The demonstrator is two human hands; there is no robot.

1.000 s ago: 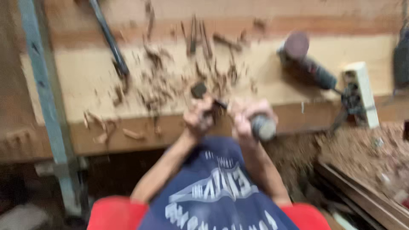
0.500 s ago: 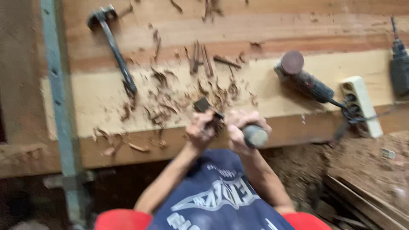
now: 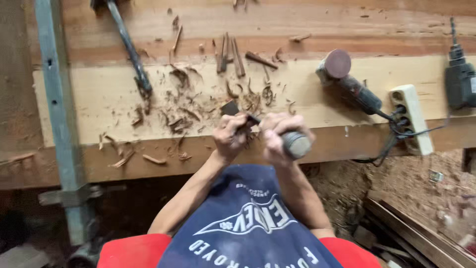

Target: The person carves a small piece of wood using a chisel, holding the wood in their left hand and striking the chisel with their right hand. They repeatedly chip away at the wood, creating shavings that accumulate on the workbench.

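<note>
Carving at the near edge of a pale wooden plank (image 3: 99,99) laid on the table (image 3: 347,20). The left hand (image 3: 230,139) was closed around the shank of a chisel (image 3: 238,113), low and close to the blade, whose dark tip rested on the plank amid curled wood shavings (image 3: 183,116). The right hand (image 3: 280,136) was closed around a mallet (image 3: 296,144), its rounded grey end projecting beside the knuckles, just beside the left hand. A hammer (image 3: 129,49) lay aslant on the plank to the left, well apart from both hands; an angle grinder (image 3: 347,79), a white power strip (image 3: 409,119) and a drill (image 3: 461,84) lay to the right. To do this step well, in judgement, the guiding grip should sit low for control of the blade's angle, the cuts should be shallow and run with the grain, and the strokes should be short, so that the blade lifts chips without digging in or slipping off the edge toward the body.
</note>
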